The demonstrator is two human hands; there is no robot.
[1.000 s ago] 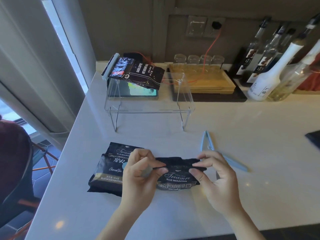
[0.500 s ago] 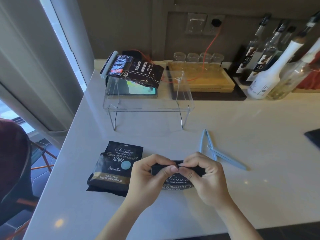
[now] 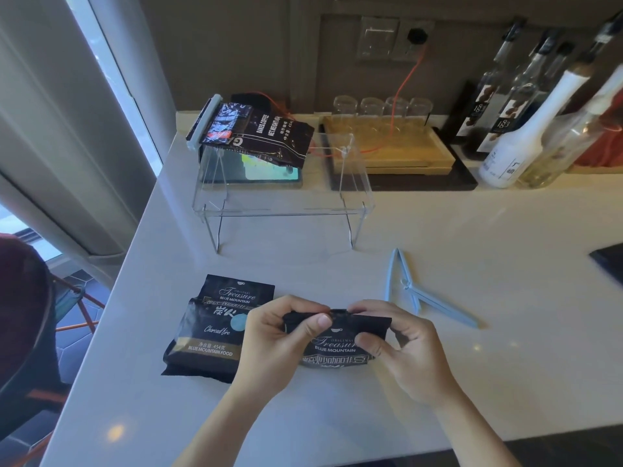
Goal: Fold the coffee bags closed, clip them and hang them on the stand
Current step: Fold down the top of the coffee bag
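Observation:
A black Blue Mountain coffee bag (image 3: pixel 340 345) lies on the white counter (image 3: pixel 438 382) in front of me. My left hand (image 3: pixel 279 342) and my right hand (image 3: pixel 401 352) both pinch its folded top edge, thumbs on the front. A second black bag (image 3: pixel 212 332) lies flat to the left, touching my left hand. Two light blue clips (image 3: pixel 414 294) lie open to the right of my hands. On the clear acrylic stand (image 3: pixel 283 203) farther back rests another black coffee bag (image 3: pixel 259 133) with a pale clip (image 3: pixel 202 123) on its end.
Behind the stand stands a wooden tray (image 3: pixel 391 153) with several glasses. Tall bottles (image 3: pixel 526 129) crowd the back right. A dark flat object (image 3: pixel 610 261) sits at the right edge. The counter drops off on the left by the window, beside a dark red chair (image 3: pixel 20 315).
Both hands came together at the middle of the bag's top and rolled the edge down; the fold is now tighter and the bag sits slightly to the right.

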